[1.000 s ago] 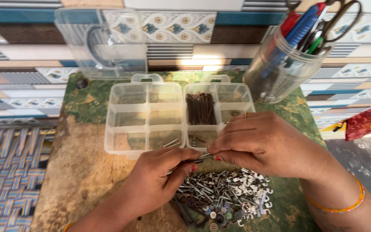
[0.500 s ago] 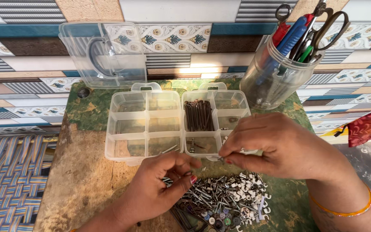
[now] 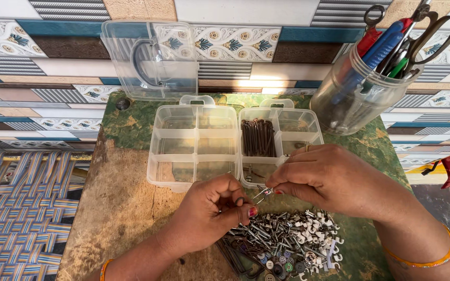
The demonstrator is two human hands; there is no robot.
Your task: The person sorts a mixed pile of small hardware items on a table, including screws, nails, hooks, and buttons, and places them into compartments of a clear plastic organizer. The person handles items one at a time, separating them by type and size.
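My left hand [image 3: 210,212] curls over the left edge of a pile of silver screws [image 3: 266,232], fingers pinched on screws there. My right hand [image 3: 325,179] hovers just above the pile, its fingertips pinching a small silver screw [image 3: 262,193] by the front rim of a clear compartment box [image 3: 194,147]. One middle compartment holds a bundle of dark brown nails [image 3: 258,137]. White cable clips [image 3: 316,229] and small buttons [image 3: 277,261] lie mixed into the pile.
The box's clear lid [image 3: 152,60] stands open against the patterned tile wall. A clear jar [image 3: 358,93] with pens and scissors sits at the back right of the worn green tabletop [image 3: 121,203]. A woven mat [image 3: 16,208] lies to the left.
The view shifted, so everything sits further right. My left hand rose from the pile's edge toward my right hand's fingertips, which stay by the box's front rim with the screw.
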